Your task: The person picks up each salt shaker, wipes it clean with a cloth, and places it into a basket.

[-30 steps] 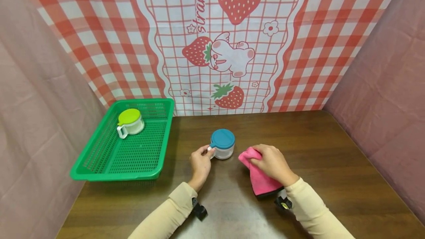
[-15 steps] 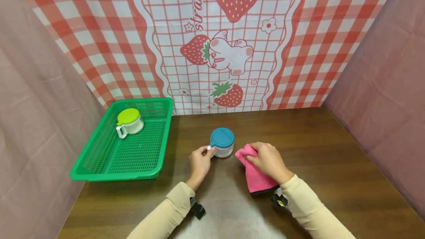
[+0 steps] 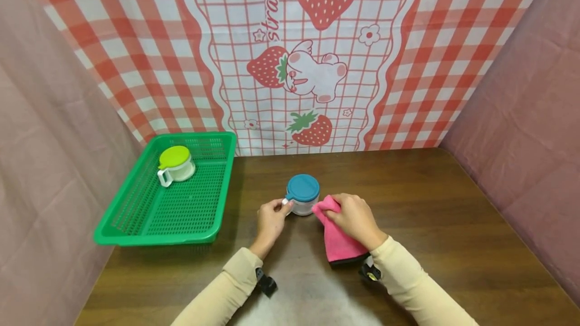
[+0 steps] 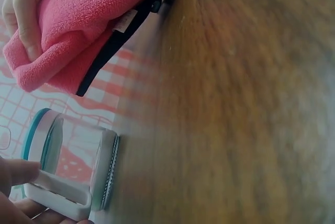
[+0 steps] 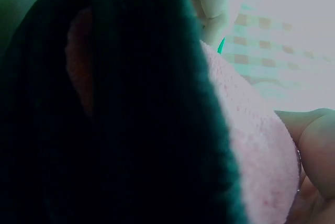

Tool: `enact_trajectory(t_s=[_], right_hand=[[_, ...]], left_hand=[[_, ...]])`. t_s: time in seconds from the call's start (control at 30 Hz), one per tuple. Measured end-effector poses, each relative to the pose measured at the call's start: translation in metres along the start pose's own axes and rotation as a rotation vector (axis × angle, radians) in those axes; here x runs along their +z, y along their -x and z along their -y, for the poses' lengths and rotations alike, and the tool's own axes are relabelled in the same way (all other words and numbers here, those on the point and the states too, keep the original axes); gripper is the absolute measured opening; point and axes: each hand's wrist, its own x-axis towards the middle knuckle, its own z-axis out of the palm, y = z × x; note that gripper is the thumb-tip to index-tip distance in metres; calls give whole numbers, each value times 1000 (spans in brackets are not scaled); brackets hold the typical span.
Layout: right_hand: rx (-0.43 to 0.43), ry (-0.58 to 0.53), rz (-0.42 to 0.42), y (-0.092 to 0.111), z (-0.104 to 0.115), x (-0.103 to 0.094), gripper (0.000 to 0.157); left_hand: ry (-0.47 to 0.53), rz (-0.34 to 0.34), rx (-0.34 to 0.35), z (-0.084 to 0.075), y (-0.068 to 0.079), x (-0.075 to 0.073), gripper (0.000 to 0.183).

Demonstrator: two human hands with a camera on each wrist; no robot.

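Head view: right fingers [image 3: 342, 202] curl around cloth [image 3: 339, 243].

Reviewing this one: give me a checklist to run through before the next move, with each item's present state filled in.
1. Left grip on the handle of the blue-lidded jar: ok, pinching it.
2. Right grip holding the pink cloth: ok.
3. Blue-lidded jar upright, lid on: ok.
4. Pink cloth against the jar: not ok, the left wrist view shows a gap.
5. Jar's outside clean: cannot tell.
6. Lime-lidded jar inside the green basket: ok.
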Motion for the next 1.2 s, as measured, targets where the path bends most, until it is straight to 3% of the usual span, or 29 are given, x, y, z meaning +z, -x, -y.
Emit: enact_trajectory(t_s=[0.17, 0.37, 0.67, 1.0, 1.2], right_hand=[[16, -11, 29, -3, 6, 6, 24], [5, 12, 5, -3, 11, 10, 32], [11, 31, -8, -6, 17, 17, 27], [16, 88, -54, -10, 25, 31, 40], [38, 139, -67, -12, 31, 41, 38]], left_hand=[[-48, 15, 48, 3, -2, -2, 23], [-62, 18, 91, 3, -3, -2, 24], [-105, 32, 82, -1, -3, -2, 24], [-132, 61, 88, 0, -4, -5, 22], [-143, 74, 124, 1, -6, -5, 19]])
